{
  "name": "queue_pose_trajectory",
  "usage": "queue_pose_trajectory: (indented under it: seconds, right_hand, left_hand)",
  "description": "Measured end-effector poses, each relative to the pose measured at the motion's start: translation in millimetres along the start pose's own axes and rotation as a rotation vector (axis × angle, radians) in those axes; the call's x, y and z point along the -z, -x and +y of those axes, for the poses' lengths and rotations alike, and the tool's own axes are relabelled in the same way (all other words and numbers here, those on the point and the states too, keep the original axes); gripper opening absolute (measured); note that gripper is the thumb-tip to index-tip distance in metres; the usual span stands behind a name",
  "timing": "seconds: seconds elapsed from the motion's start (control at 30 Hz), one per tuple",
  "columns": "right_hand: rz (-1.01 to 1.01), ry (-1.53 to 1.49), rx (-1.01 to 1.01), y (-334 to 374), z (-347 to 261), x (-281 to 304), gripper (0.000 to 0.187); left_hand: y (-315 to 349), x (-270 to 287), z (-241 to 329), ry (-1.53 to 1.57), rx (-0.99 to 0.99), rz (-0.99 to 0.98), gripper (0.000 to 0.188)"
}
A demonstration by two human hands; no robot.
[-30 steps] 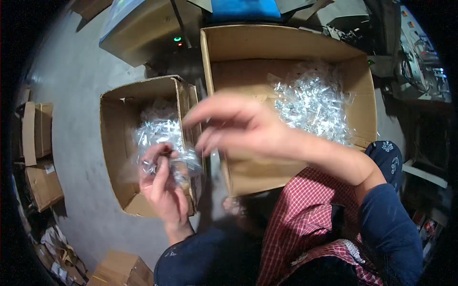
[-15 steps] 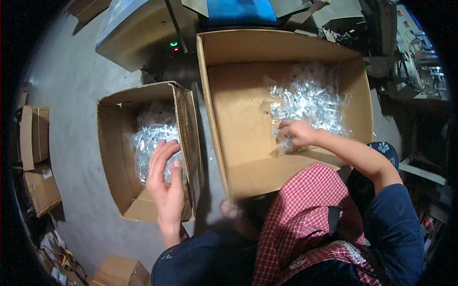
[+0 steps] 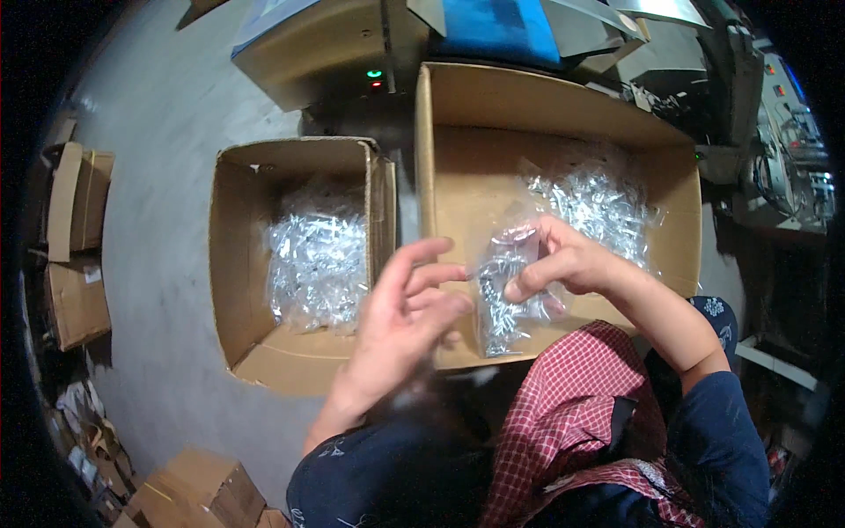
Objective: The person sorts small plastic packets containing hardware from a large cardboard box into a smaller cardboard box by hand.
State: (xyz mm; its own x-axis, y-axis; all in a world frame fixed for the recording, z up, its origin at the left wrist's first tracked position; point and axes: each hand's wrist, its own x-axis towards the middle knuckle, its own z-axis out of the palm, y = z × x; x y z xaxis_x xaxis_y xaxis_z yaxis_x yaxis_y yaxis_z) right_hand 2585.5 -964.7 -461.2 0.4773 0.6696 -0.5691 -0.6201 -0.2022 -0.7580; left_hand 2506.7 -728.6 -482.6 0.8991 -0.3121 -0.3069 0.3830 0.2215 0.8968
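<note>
Since the earlier frame, a clear bag of small metal parts has been brought toward the left by the right hand, in which it is pinched between thumb and fingers, over the near side of the large carton. The left hand, fingers loosely spread, has been moved beside it; whether it is touched cannot be told. More filled bags are held in the large carton and in the smaller carton.

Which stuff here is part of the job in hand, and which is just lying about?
In use:
clear bag of metal pieces, in the right hand
larger open box and smaller open box, both holding similar bags

Apparently just around:
cartons at far left
carton at lower left
metal cabinet
machinery at right
</note>
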Motion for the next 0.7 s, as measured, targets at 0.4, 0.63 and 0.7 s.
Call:
queue_pose_trajectory:
  seconds: [0.4,0.63,0.7]
  right_hand:
    - [0.006,0.092,-0.065,-7.8,0.9,-19.0,0.031]
    - [0.032,0.049,-0.049,-7.5,-3.3,-22.6,0.034]
    - [0.042,0.035,-0.051,-5.4,-3.9,-22.2,0.034]
  left_hand:
    - [4.7,-6.9,6.4,0.192,0.046,0.186,0.016]
    - [4.6,0.2,0.4,0.319,-0.116,0.163,0.012]
    - [4.5,3.5,3.6,0.348,-0.12,0.164,0.013]
